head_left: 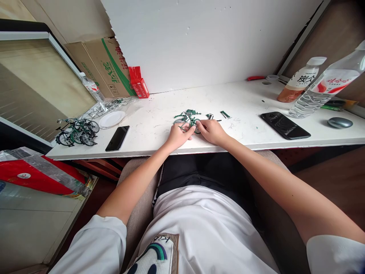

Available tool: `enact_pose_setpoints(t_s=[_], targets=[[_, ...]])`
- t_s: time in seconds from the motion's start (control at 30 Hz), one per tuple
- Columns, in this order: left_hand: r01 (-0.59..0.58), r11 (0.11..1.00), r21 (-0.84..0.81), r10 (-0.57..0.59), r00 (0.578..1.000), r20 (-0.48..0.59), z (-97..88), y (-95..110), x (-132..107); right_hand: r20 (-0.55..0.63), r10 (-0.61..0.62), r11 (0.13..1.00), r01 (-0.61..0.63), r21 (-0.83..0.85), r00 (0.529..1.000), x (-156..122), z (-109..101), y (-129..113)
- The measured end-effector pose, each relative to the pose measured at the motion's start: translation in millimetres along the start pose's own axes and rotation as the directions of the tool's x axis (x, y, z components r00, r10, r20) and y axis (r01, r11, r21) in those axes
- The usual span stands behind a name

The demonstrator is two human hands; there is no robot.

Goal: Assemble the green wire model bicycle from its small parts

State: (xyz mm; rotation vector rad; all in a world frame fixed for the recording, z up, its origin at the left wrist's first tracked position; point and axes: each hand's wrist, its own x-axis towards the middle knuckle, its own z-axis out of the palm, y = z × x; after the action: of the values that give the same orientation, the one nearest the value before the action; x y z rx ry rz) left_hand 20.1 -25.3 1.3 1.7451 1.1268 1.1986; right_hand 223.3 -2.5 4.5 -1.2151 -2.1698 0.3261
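Near the table's front edge, both hands close around a small green model bicycle (192,122). My left hand (179,136) pinches it from the left, the thumb pointing toward the other hand. From the right, my right hand (211,131) grips it with curled fingers. Part of the bicycle is hidden behind the fingers. Just beyond the hands lie more green pieces (191,112), too small to make out singly. Loose dark-green parts (225,114) rest on the table a little to the right.
At the left stand several assembled model bicycles (76,133), beside a phone (117,138) and a white plate (112,120). A bottle (92,88), red box (139,84) and carton (105,68) stand behind. Rightward are another phone (285,125), a mouse (340,122) and two bottles (327,89).
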Motion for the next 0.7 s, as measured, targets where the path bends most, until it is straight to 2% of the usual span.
enact_pose_setpoints(t_s=[0.7], targets=[[-0.002,1.000,0.015,0.002,1.000,0.005,-0.3,0.0,-0.1,0.000,0.003,1.000,-0.003,0.004,1.000,-0.6,-2.0,-2.8]])
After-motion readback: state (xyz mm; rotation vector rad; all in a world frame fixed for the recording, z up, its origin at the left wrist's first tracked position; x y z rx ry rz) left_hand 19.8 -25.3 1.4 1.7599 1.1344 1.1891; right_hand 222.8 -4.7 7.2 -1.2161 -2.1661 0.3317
